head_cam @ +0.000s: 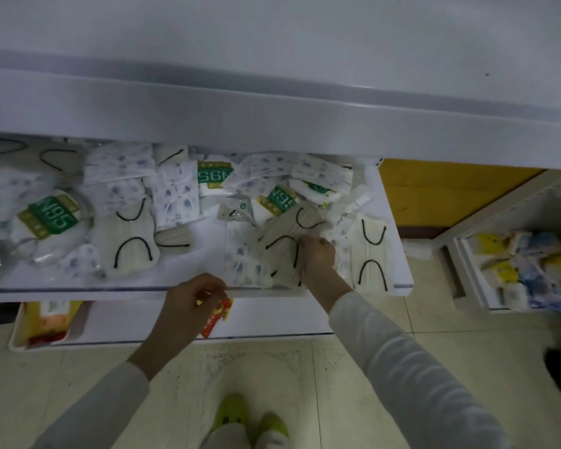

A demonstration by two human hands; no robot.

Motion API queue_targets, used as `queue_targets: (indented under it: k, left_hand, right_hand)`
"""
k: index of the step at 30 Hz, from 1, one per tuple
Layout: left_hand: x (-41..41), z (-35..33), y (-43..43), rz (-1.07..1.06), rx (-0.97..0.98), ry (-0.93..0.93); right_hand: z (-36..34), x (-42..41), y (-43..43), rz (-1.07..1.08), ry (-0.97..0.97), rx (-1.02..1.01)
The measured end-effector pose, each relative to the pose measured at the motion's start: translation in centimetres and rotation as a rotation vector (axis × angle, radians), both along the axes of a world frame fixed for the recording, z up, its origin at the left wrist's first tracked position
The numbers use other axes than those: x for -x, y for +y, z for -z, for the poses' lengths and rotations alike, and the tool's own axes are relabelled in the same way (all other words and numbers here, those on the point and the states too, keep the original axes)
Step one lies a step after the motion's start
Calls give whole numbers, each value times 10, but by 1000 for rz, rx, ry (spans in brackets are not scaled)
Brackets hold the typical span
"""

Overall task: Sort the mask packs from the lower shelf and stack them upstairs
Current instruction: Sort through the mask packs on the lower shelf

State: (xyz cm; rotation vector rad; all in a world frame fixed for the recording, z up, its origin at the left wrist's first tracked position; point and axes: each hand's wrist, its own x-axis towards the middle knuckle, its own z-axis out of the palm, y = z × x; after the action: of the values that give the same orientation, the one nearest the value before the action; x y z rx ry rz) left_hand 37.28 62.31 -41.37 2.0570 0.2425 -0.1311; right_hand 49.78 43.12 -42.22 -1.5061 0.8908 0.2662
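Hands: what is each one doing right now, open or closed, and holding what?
Left hand: closed, pinching a red packet.
Right hand: closed, gripping a beige mask pack.

Shop aisle. White tiered retail shelving, loose N95 mask packs mid-frame, more packaged stock on neighbouring rack at right edge, tiled floor below.

Dim, flat, bluish light with no clear source. Soft blur throughout; the upper shelf is a near-featureless grey smear. Wide-angle distortion bends shelf edges towards left and right. Faint sheen on the plastic mask packs.
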Motion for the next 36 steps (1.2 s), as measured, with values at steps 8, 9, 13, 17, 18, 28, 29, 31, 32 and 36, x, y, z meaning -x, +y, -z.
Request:
queue_targets:
  k: [8,9,13,17,18,28,29,31,32,36]
  left_hand:
    - [-24,-5,-8,-232,353,160]
    - [-28,-11,-11,-260,416,175]
    - [-41,-39,-9,-395,674,271]
    - [-49,-62,10,-48,698,521]
    - [-48,-64,11,67,633,568]
    - [-23,-37,3,665,-200,323]
    - [-20,-34,4,670,-224,304]
    - [-14,-29,11,622,-186,286]
    - [-10,-26,15,573,-139,276]
    - [9,-12,34,304,-11,285]
  right_hand:
    - [-10,48,-19,-164,-93,-428]
    - [-16,53,-22,-258,-121,-468]
    - [-47,49,-37,-1009,-334,-119]
    - [-77,32,-30,-1721,-381,502]
    - [-83,30,-23,-1827,-378,605]
    - [-89,39,37,-2074,-393,839]
    - [-87,40,38,-2059,-425,856]
    - [-81,41,41,-1986,-536,877]
    - [-76,40,40,-1914,-640,879]
    - [-46,33,28,-1401,-1075,739]
